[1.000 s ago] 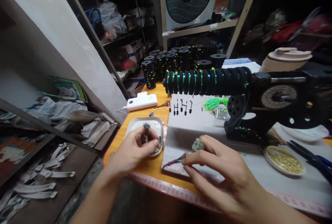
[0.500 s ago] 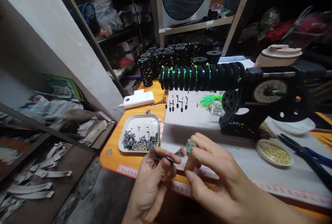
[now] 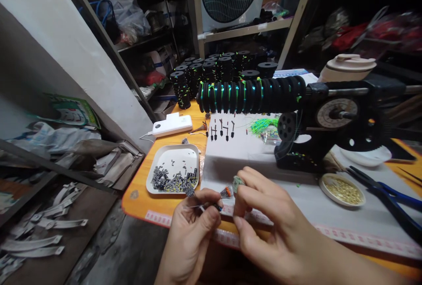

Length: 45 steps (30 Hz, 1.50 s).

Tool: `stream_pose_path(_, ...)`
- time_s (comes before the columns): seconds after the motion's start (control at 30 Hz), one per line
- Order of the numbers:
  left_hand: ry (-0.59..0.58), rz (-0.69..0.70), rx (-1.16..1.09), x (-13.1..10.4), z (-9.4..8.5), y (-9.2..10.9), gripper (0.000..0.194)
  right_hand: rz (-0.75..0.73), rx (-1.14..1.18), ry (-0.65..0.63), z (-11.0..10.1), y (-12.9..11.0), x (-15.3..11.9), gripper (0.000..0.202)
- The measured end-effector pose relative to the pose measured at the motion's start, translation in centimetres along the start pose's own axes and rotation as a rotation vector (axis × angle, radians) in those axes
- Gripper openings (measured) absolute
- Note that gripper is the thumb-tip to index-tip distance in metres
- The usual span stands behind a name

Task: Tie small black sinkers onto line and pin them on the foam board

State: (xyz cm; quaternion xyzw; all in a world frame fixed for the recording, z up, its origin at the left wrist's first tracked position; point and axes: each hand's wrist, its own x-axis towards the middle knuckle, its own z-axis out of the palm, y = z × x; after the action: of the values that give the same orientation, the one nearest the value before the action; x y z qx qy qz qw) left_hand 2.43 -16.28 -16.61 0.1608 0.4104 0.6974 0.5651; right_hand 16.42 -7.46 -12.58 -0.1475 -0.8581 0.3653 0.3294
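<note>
My left hand [image 3: 193, 228] pinches a small dark piece with a thin wire [image 3: 211, 206] at the table's front edge. My right hand [image 3: 267, 219] is just beside it, its fingertips closed on a small green-grey piece [image 3: 237, 182] with a short orange-tipped part [image 3: 227, 192] sticking toward the left hand. The two hands almost touch. Just behind the left hand stands a white tray [image 3: 165, 155] with several small dark tubes heaped at its near side.
A black winding machine [image 3: 329, 122] carries a long rod of black spools [image 3: 250, 95] with green thread. More black spools [image 3: 217, 69] stand behind. A white power bank [image 3: 171, 125], a dish of gold beads [image 3: 342, 189], blue-handled pliers [image 3: 392, 197] and a beige jar [image 3: 349, 67] lie around.
My left hand left the white tray with a small piece and came to the table's front edge beside my right hand, which drew back toward me too. The view shifted slightly.
</note>
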Motion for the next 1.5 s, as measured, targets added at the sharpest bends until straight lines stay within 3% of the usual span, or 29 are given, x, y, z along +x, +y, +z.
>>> stream_pose_path(1.33, 0.012, 0.028, 0.004, -0.3, 0.6, 0.1, 0.017, -0.007, -0.021, -0.002, 0.0, 0.2, -0.2, 0.017)
stream_pose_path(1.5, 0.086, 0.073, 0.047, -0.5, 1.3, 0.0, 0.022, -0.066, -0.102, 0.009, 0.2, 0.4, -0.1, 0.015)
